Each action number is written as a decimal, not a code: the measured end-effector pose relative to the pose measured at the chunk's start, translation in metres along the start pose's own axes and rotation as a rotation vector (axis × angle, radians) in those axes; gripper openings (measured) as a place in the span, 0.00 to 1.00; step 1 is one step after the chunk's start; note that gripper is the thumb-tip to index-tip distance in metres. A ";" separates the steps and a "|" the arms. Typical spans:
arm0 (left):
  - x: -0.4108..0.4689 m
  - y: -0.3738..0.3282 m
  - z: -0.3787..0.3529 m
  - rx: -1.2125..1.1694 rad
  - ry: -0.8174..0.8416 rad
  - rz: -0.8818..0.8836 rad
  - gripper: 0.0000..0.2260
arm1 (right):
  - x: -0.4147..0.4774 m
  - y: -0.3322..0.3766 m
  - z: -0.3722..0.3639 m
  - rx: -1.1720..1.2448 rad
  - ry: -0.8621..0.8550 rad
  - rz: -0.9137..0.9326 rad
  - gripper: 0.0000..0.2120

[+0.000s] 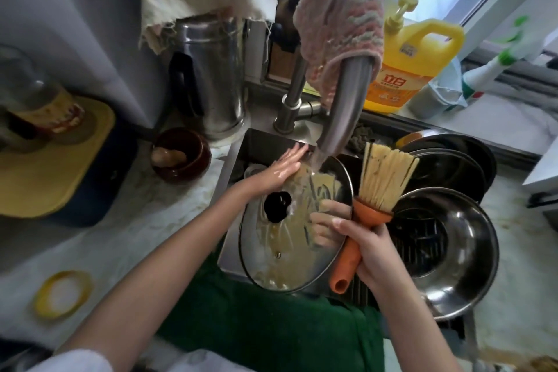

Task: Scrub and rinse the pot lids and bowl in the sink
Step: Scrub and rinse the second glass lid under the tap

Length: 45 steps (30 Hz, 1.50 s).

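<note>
So the left hand [283, 170] is flat, fingers straight, on the glass pot lid [271, 251] under the running tap [341, 109]. The right hand [371, 248] grips the orange-handled bamboo brush [377, 187] over the sink [241, 148].

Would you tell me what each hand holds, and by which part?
Right hand grips the brush by its orange handle; left hand rests flat on the lid.

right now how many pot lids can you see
3: the glass lid under the tap, plus a front lid and a back lid stacked behind the steel bowl. That stack may hide more.
</note>
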<state>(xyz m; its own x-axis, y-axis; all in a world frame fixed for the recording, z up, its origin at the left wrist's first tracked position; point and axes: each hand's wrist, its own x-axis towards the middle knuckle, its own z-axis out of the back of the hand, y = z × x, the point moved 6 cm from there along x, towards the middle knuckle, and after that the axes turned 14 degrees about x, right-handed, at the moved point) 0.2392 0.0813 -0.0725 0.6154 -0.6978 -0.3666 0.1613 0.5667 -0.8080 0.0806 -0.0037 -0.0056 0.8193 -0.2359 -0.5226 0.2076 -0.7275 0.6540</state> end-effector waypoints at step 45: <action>-0.097 0.025 -0.049 0.159 -0.556 -0.011 0.21 | 0.009 -0.019 0.004 0.357 -0.220 0.166 0.17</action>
<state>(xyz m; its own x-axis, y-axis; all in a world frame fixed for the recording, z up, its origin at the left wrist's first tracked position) 0.1456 0.1418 -0.0798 0.9191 -0.3932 -0.0258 0.2578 0.6495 -0.7153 0.0820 0.0056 -0.0248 0.6847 -0.4717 -0.5555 -0.1459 -0.8356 0.5297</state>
